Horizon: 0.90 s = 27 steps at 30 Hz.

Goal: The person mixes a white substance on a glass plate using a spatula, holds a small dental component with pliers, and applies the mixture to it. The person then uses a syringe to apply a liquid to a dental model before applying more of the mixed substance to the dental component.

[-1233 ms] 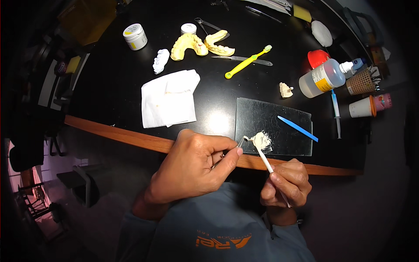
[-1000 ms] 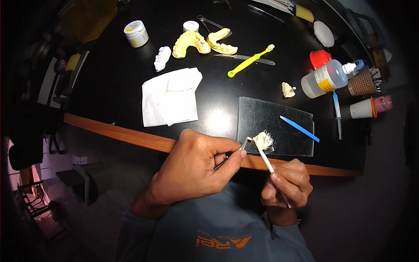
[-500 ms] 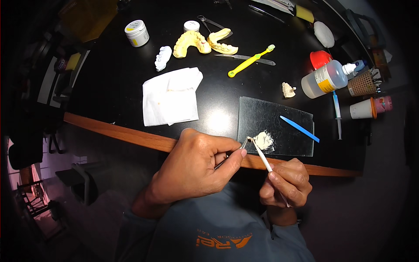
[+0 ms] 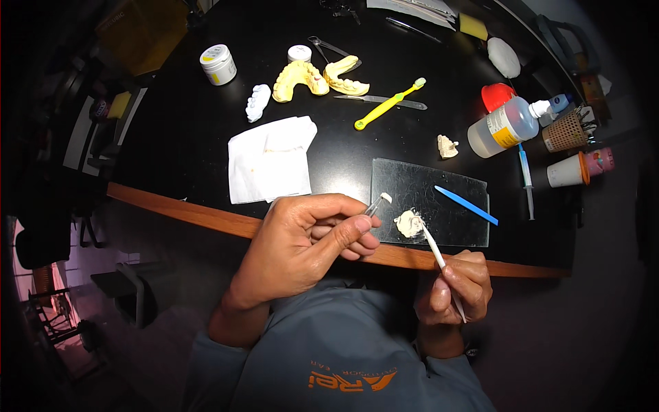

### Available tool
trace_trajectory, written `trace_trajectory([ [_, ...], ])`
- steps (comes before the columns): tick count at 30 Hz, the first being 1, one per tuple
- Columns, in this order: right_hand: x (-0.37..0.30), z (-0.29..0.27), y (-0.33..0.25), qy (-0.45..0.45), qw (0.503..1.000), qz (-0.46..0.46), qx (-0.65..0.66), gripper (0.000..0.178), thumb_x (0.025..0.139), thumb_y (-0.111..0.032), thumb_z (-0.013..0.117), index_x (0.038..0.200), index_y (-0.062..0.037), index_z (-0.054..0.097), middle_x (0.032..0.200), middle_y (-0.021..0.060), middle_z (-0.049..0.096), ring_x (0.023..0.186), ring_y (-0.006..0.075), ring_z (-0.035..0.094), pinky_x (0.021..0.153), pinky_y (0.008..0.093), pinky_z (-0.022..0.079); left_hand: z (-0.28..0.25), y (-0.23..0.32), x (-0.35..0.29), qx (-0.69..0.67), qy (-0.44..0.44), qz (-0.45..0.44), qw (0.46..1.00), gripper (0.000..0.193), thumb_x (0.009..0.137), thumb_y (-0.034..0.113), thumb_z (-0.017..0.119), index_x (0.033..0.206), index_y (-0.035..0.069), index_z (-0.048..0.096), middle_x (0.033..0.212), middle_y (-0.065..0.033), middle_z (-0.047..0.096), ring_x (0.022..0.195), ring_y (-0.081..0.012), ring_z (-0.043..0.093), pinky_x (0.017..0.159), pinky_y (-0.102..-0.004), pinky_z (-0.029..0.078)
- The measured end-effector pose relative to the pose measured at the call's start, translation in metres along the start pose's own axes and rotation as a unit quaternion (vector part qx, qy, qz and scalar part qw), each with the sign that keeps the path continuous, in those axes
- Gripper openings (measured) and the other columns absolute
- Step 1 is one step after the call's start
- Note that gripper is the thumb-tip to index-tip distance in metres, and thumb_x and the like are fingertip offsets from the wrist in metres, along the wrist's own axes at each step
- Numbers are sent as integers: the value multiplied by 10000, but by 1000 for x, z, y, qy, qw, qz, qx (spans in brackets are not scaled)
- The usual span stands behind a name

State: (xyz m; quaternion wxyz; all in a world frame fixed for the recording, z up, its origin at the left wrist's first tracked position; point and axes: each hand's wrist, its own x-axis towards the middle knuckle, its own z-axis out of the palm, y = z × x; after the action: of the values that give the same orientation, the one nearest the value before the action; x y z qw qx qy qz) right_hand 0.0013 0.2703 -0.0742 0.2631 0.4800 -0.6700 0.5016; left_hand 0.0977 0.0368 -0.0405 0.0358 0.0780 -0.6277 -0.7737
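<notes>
My left hand (image 4: 295,240) is closed on metal tweezers (image 4: 373,207), which grip a small cream-white piece (image 4: 386,198), perhaps a dental crown, above the glass slab (image 4: 405,175). Too small to make out are the piece's details. Between the fingers of my right hand (image 4: 463,285) is a slim white spatula (image 4: 436,249). Its tip touches the right side of a mound of cream paste (image 4: 408,224) on the slab's near left part. A blue spatula (image 4: 467,205) lies across the right part of the slab.
Beyond lie a white cloth (image 4: 268,168), yellow dental casts (image 4: 300,79), a scalpel (image 4: 412,105) and a yellow toothbrush (image 4: 384,112). To the right are a small tooth cast (image 4: 447,147), a clear bottle (image 4: 501,129) and a syringe (image 4: 526,178). The wooden table edge (image 4: 192,214) runs in front.
My hands have moved apart. The tweezers and piece have gone up and left, away from the white spatula, whose tip has moved from the piece to the paste.
</notes>
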Motion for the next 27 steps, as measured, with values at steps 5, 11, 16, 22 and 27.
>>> trace_trajectory([
  [5, 1, 0, 0, 10, 1000, 4, 0, 230, 819, -13, 636, 1040, -46, 686, 851, 76, 666, 666, 171, 621, 534, 301, 497, 4, -3, 0, -26, 25, 47, 998, 248, 1098, 111, 594, 1146, -112, 693, 1002, -203, 782, 954, -245, 788, 849, -342, 662],
  [11, -3, 2, 4, 25, 1000, 0, 5, 201, 843, -26, 629, 1033, -47, 691, 835, 76, 658, 659, 176, 625, 541, 301, 508, 14, -1, -4, 49, 103, 64, 991, 258, 1101, 157, 602, 1118, -83, 696, 999, -219, 783, 906, -249, 797, 809, -342, 667],
  [16, -6, 6, 1, 48, 998, 20, 35, 173, 1042, -164, 616, 1155, -40, 653, 893, 116, 714, 670, 168, 632, 550, 286, 511, 13, 12, -1, -76, 62, -40, 994, 282, 1121, 222, 564, 1113, -49, 640, 1011, -259, 771, 870, -279, 805, 762, -347, 680],
  [22, -11, 9, -24, -48, 985, 9, 167, 227, 1008, -238, 746, 1143, -64, 691, 1052, 174, 745, 871, 265, 759, 635, 322, 615, 25, 4, -3, -284, 61, -91, 953, 255, 1137, 238, 507, 1165, -11, 554, 1153, -334, 720, 1010, -350, 784, 861, -422, 686],
  [27, -8, 11, -34, -88, 965, 23, 246, 318, 837, -49, 879, 1112, -86, 726, 1107, 156, 709, 951, 265, 775, 673, 312, 656, 35, -3, -6, -397, 90, -92, 909, 229, 1144, 219, 482, 1193, 2, 537, 1295, -358, 655, 1178, -374, 727, 945, -433, 670],
])
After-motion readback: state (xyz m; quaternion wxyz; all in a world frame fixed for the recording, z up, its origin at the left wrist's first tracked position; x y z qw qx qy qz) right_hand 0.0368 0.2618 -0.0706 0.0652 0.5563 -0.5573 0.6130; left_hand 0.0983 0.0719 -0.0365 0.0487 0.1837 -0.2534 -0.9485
